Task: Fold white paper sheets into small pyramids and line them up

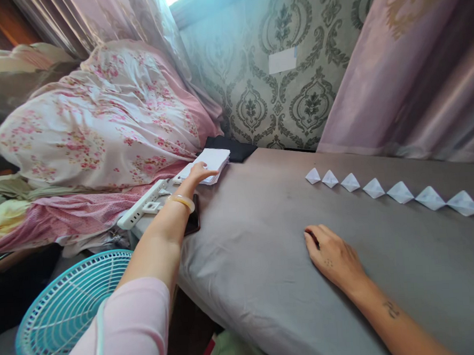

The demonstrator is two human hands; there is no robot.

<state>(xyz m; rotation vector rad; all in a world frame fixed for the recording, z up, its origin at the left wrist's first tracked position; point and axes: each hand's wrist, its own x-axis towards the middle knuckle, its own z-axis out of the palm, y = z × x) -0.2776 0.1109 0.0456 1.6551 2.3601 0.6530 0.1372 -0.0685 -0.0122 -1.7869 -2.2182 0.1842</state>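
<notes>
My left hand (pixel 200 173), with a pale bangle (pixel 182 202) at the wrist, reaches far forward to a stack of white paper (pixel 216 158). Its thumb and fingers are apart and lie on the stack's near side; no sheet is seen lifted. On the grey sheet my right hand (pixel 333 252) rests with fingers curled under, the fingertips hidden, and nothing shows in it. Beyond it, several folded white paper boats (pixel 374 188) stand in a slanting row.
A white power strip (pixel 144 205) with plugs and a dark phone (pixel 193 217), partly behind my left arm, lie at the left edge. A blue fan (pixel 74 308) stands below. Floral bedding (pixel 97 122) is piled behind; a black cloth (pixel 235 148) lies beside the paper.
</notes>
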